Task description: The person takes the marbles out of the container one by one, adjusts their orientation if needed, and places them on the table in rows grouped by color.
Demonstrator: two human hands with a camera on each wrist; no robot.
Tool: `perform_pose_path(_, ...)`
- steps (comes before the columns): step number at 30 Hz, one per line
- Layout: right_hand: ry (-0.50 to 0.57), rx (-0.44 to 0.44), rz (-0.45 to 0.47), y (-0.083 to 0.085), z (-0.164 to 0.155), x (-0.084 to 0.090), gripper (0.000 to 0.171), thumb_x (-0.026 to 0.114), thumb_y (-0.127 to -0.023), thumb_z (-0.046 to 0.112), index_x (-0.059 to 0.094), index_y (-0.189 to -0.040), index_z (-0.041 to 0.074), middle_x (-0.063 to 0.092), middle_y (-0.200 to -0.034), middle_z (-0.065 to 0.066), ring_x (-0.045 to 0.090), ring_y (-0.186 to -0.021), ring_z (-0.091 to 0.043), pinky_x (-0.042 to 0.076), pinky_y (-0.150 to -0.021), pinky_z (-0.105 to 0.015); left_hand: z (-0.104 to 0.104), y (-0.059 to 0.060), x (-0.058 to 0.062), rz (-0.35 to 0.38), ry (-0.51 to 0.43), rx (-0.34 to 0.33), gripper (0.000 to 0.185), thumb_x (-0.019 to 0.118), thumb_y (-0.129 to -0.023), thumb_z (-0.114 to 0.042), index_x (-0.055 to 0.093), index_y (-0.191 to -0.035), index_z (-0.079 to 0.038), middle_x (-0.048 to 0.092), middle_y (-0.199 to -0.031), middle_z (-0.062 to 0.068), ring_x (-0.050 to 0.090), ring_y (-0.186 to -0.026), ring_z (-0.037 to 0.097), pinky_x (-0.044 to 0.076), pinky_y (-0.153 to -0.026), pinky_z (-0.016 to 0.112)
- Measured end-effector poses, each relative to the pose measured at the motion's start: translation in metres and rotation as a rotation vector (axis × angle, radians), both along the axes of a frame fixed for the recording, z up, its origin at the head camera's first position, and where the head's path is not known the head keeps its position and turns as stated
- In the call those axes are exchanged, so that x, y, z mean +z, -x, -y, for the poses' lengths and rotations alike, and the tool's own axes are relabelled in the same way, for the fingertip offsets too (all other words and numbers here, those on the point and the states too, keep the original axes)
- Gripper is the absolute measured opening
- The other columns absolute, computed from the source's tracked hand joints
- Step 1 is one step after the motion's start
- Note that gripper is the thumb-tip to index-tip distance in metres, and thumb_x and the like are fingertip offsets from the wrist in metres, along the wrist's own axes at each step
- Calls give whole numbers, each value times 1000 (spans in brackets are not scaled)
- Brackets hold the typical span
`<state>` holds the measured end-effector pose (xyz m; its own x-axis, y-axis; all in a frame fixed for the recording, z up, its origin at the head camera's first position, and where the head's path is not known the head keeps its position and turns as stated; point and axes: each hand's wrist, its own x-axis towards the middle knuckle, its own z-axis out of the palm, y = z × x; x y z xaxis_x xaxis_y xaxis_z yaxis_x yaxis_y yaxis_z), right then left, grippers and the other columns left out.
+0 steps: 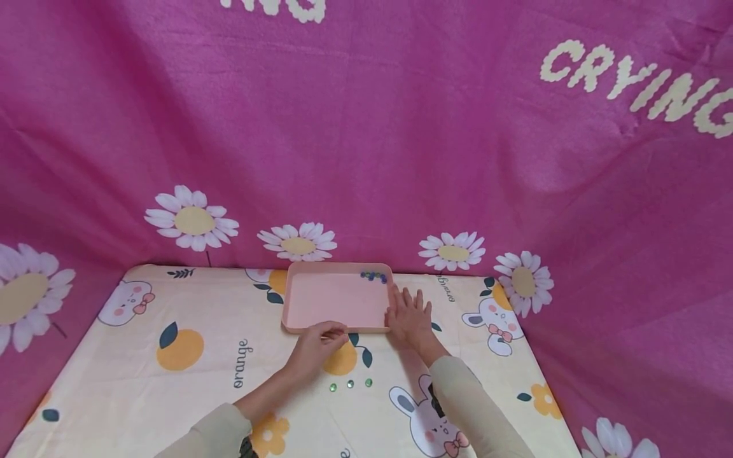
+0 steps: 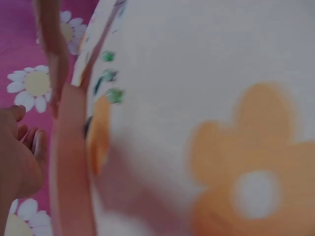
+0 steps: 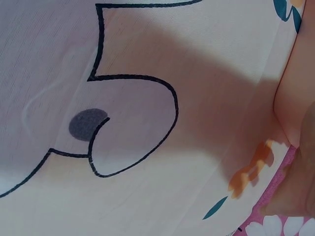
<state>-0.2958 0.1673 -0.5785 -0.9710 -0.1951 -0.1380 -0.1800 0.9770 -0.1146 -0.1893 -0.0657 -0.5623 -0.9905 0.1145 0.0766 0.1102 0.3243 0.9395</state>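
Observation:
A shallow pink tray [image 1: 332,299] lies on the table, with several small blue and green glass pieces [image 1: 383,278] gathered in its far right corner. My left hand [image 1: 318,346] hovers at the tray's front rim, fingers loosely bent; the left wrist view shows no object in those fingers [image 2: 37,145]. At the tray's right side, my right hand [image 1: 409,318] touches the wall with spread, mostly straight fingers. Three green glass pieces sit in a row on the cloth in front of the tray: left [image 1: 333,387], middle [image 1: 350,384] and right [image 1: 369,382].
A cream cloth [image 1: 212,407] printed with oranges, flowers and rabbits covers the table. Behind and on both sides hangs a magenta curtain [image 1: 366,146] with daisies and pale lettering. The tray's far edge stands close to the curtain.

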Motion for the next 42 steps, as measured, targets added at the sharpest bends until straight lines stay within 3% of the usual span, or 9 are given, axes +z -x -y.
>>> perform_pose_path(8, -10, 13, -10, 1, 1, 0, 67, 32, -105, 44, 3, -162, 23, 16, -165, -11, 5, -148, -47, 9, -113, -68, -6, 53, 9, -10, -5, 36, 28, 72, -93, -12, 71, -119, -4, 71, -99, 2, 66, -92, 19, 56, -81, 26)
perform_pose_path(14, -25, 8, -20, 1, 2, -1, 67, 33, -105, 43, 4, -162, 22, 17, -164, -11, 7, -147, -47, 10, -113, -68, -17, 78, 12, -16, -28, 31, 26, 72, -93, -10, 72, -118, -5, 72, -99, 4, 66, -90, 19, 56, -83, 28)
perform_pose_path(24, -34, 17, -20, -1, 1, 2, 68, 35, -105, 43, 4, -162, 23, 19, -164, -11, 7, -147, -47, 11, -113, -68, -38, 102, 6, -21, -30, -6, 36, 69, -94, -6, 63, -129, 3, 66, -120, 23, 65, -106, 30, 53, -91, 34)
perform_pose_path(31, -32, 15, -20, 0, 0, 0, 66, 32, -106, 42, 5, -162, 22, 18, -164, -11, 7, -147, -47, 11, -112, -68, -46, 115, -1, 25, -2, 20, 40, 67, -95, -5, 60, -133, 4, 63, -127, 23, 63, -114, 33, 52, -94, 38)
perform_pose_path(42, -30, 18, -41, 0, 0, 0, 66, 34, -105, 43, 7, -162, 22, 18, -164, -11, 7, -147, -47, 12, -113, -67, -49, 132, -7, 68, -24, 80, 38, 67, -95, -3, 60, -131, 7, 64, -125, 23, 64, -113, 33, 53, -92, 39)
